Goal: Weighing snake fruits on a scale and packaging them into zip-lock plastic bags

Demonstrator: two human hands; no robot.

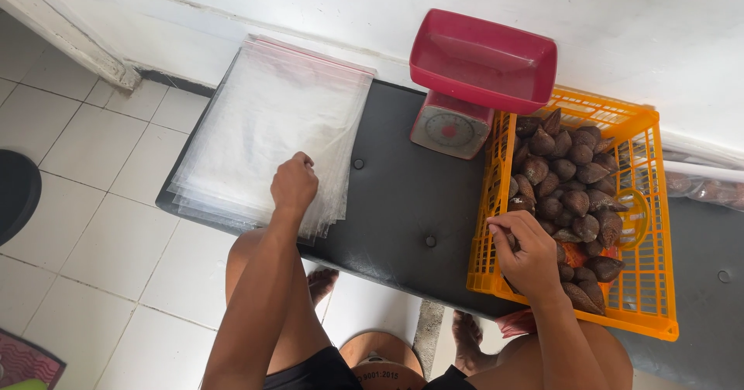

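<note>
My left hand (pixel 294 184) rests with curled fingers on a stack of clear plastic bags (pixel 263 119) lying at the left end of a black padded bench (pixel 403 204). My right hand (pixel 527 254) is inside an orange plastic crate (pixel 647 312) at the right, its fingers closed around a brown scaly snake fruit among several others (pixel 570 181) heaped in the crate.
A kitchen scale with a red tray (pixel 480 60) and a white dial stands at the bench's back, against the white wall. My bare knees and feet are below the bench on white floor tiles (pixel 101 227). A dark round object (pixel 15 192) lies at the far left.
</note>
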